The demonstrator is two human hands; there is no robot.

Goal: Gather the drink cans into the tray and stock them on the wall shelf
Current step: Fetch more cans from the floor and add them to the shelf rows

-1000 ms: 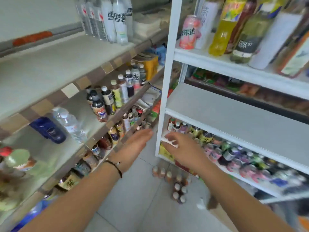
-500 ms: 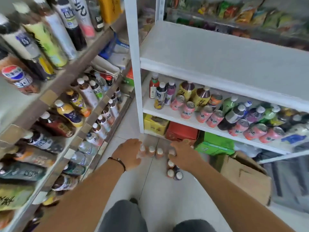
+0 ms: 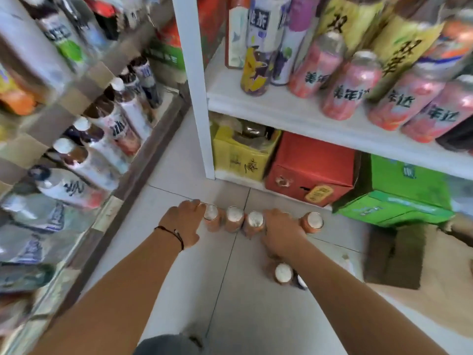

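Several orange drink cans [image 3: 234, 218] with pale lids stand in a row on the floor tiles in front of the white wall shelf [image 3: 258, 110]. My left hand [image 3: 183, 222] curls its fingers round the leftmost can [image 3: 211, 217]. Over the row's fourth can lies my right hand [image 3: 279, 233], fingers curled down on it and hiding it, between the third can [image 3: 255, 221] and the end can [image 3: 314, 222]. Two more cans [image 3: 283, 274] stand nearer me, beside my right forearm. Pink cans [image 3: 352, 92] stand on the white shelf.
A wooden rack of bottles [image 3: 102, 139] runs along the left. Under the white shelf sit a yellow box [image 3: 240, 160], a red carton [image 3: 311, 172] and a green carton [image 3: 399, 198]. An open brown cardboard box [image 3: 419, 272] stands at the right on the floor.
The view has dropped from the upper shelves to the floor. Both hands have come down from shelf height and reached the row of cans, closing on them.
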